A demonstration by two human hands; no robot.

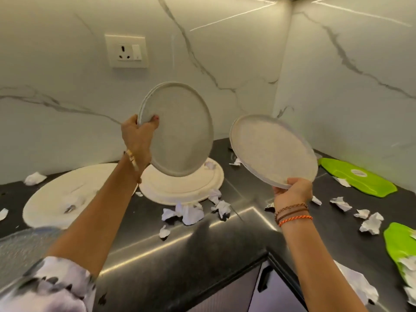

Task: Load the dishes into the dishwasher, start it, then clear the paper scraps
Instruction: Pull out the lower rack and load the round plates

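My left hand (138,134) grips the left rim of a round grey plate (182,131), held tilted on edge in the air above the counter; a second rim shows just behind it. My right hand (292,192) holds a speckled cream plate (272,149) by its lower rim, tilted up over the counter corner. Two large cream plates lie on the black counter: one (180,190) under the lifted grey plate, another (65,199) to the left. Crumpled white paper scraps (189,212) are scattered over the counter. No dishwasher is in view.
The black counter (202,239) turns a corner between marble walls, with a wall socket (127,51) at the upper left. Two green leaf-shaped trays (358,176) (400,244) lie on the right. A ribbed glass dish (20,248) sits at the near left. Cabinet fronts (258,289) are below.
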